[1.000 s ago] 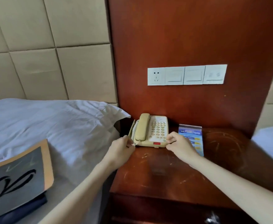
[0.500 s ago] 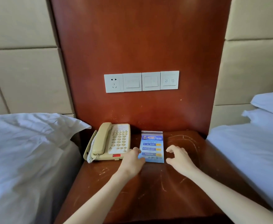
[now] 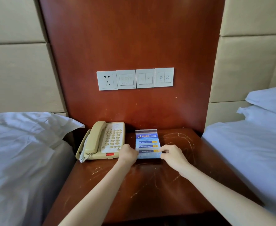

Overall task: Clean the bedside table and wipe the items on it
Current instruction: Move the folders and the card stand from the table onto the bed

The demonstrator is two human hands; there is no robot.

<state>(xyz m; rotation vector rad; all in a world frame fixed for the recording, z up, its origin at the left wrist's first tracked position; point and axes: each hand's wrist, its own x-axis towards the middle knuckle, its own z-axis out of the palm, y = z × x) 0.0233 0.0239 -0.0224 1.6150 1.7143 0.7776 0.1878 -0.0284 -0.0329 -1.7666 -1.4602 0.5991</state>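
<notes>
**Gripped from 2 sides**

A beige telephone (image 3: pixel 103 141) sits at the back-left corner of the tabletop (image 3: pixel 150 185). Just beside it, the left hand (image 3: pixel 128 154) curls onto the left edge of the blue printed card (image 3: pixel 148 142), mid-back. The right hand (image 3: pixel 173 156) pinches its right edge.

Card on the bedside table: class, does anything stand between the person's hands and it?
Nothing visible does. The left hand and right hand grip the card at its near corners; the phone sits apart, leftward.

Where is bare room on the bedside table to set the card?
Bare: bedside table front half, nearer than telephone and card, and the strip between card and right bed. Crowded: back left, around telephone, left hand, right hand.
</notes>
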